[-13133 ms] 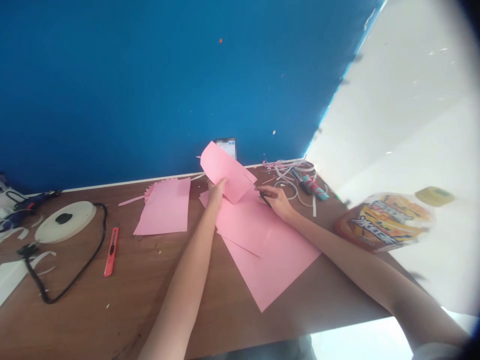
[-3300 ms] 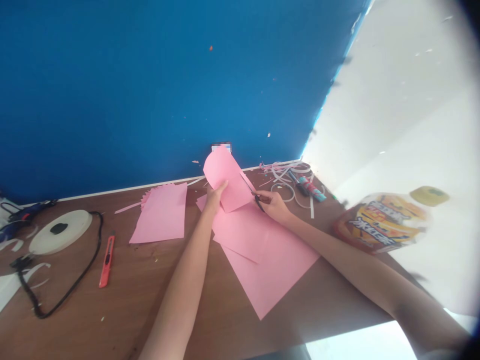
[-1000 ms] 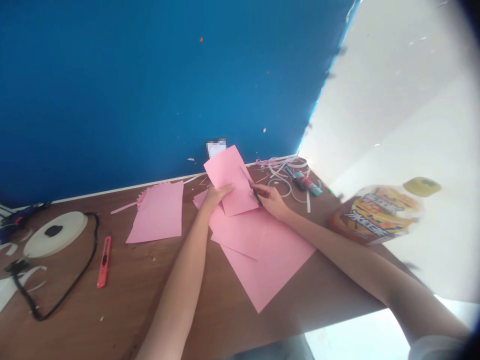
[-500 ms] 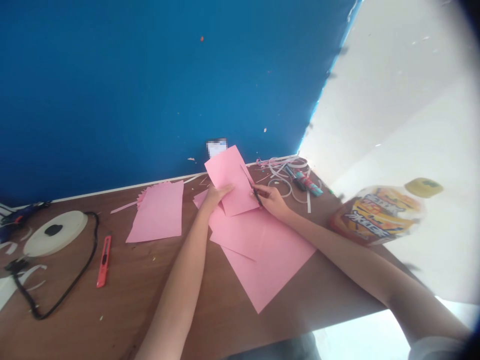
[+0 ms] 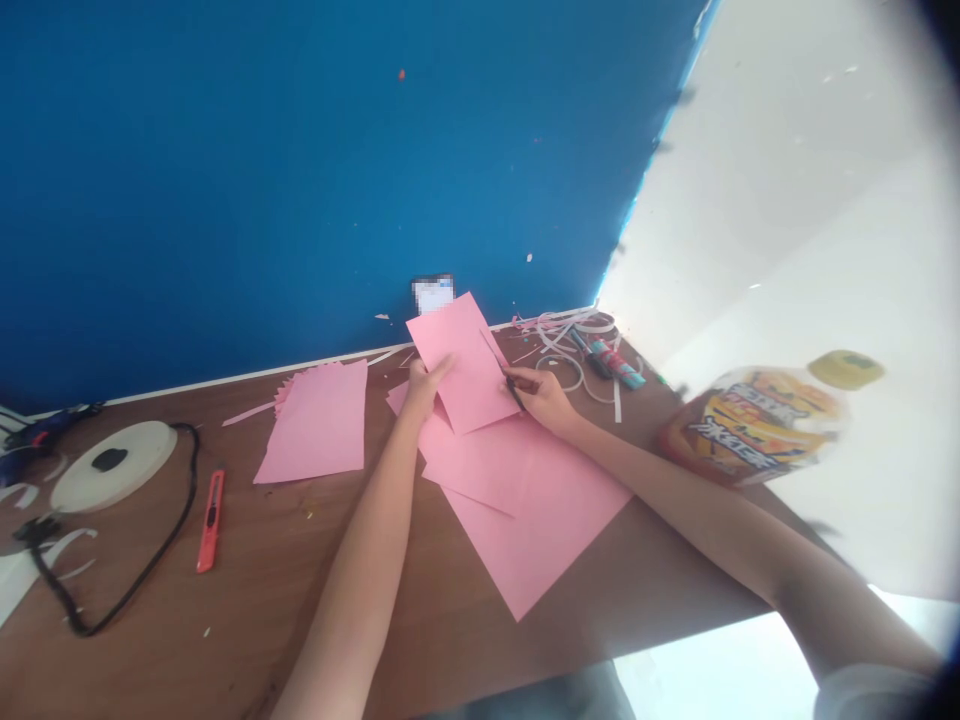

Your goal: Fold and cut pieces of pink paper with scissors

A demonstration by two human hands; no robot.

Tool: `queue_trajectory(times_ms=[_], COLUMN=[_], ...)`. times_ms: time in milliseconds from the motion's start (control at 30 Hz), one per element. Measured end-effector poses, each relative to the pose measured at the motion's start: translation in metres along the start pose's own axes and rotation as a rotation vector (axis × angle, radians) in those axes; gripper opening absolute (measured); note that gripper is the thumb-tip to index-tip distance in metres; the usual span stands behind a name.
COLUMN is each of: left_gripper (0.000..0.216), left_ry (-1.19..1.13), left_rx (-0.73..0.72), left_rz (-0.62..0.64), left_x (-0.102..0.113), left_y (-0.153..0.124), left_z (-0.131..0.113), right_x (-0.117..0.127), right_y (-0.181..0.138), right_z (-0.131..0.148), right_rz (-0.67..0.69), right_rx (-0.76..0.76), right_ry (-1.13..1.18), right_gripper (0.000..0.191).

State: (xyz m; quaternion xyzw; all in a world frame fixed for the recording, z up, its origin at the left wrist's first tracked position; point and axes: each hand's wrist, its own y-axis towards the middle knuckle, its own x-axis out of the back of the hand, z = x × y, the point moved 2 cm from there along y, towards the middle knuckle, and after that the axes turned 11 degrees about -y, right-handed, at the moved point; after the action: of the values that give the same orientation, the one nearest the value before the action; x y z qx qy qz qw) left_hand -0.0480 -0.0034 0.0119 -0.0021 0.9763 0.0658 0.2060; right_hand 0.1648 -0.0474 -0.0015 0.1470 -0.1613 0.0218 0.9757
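Observation:
My left hand (image 5: 427, 388) grips the left edge of a raised pink sheet of paper (image 5: 469, 355), thumb across its front. In my right hand (image 5: 541, 396) is a pair of dark-handled scissors (image 5: 513, 388), closed within my fingers. Their blades lie along the sheet's right side, where a narrow strip stands partly apart from it. Below the hands, larger pink sheets (image 5: 551, 530) overlap on the brown table. Left of them rests a pink paper piece (image 5: 319, 425) with a fringed upper-left edge.
A red utility knife (image 5: 211, 522) and a round white disc (image 5: 116, 468) with a black cord (image 5: 139, 600) lie on the left. Paper strips (image 5: 570, 335) and a tube (image 5: 619, 362) sit at back right, near a large bottle (image 5: 757, 425). A phone (image 5: 433, 293) leans against the blue wall.
My left thumb has shifted slightly up the pink sheet. My right hand and the scissors stay in nearly the same place; the view has moved a little.

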Motion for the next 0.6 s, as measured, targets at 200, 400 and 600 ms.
queue_trajectory(times_ms=[200,400,600], left_gripper=[0.047,0.048,0.047], left_ry=[0.041,0.072,0.114], left_rx=[-0.005,-0.017,0.018], left_rz=[0.022,0.051,0.092], left_x=[-0.004,-0.004,-0.004], left_y=[-0.005,-0.004,-0.006], left_z=[-0.004,-0.005,-0.003], right_x=[-0.002,-0.002,-0.001], right_y=[0.000,0.000,0.000], right_z=[0.004,0.008,0.011], right_rz=[0.058,0.071,0.084], right_rx=[-0.014,-0.017,-0.055], right_ry=[0.042,0.073,0.114], right_gripper=[0.047,0.046,0.042])
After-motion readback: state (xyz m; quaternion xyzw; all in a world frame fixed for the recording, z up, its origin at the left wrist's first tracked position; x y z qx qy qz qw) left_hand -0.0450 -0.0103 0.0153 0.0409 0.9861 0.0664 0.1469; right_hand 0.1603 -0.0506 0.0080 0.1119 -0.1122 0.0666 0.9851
